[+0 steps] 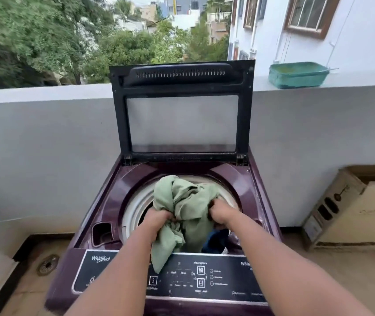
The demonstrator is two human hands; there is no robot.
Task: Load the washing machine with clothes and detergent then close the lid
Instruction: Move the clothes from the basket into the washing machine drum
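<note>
1. Two bare forearms enter from the bottom edge and converge over the control panel (182,275) of the washing machine (253,197).
2. Left hand (158,221): knuckles up, wrist roughly in line with the forearm, fingers curled tight into a bunch of the green garment (183,201).
3. Right hand (222,214): same knuckles-up pose, just right of the left, fingers clenched on the garment's right side; fingertips are buried in the cloth.
4. Garment position: crumpled, held over the drum opening (136,207). Upper folds rise above both fists; one tail hangs down over the front rim onto the control panel.
5. Dark blue cloth (216,241) is visible inside the drum below the right wrist.
6. Lid (182,110) stands upright at the rear, its clear window facing the camera.
7. Detergent recess (102,233) sits at the machine's left front corner; contents cannot be told.
8. Surroundings: grey parapet wall (45,137) behind the machine, green tub (298,75) on its ledge to the right, cardboard box (350,208) on the floor at right, floor drain (48,264) at left.
</note>
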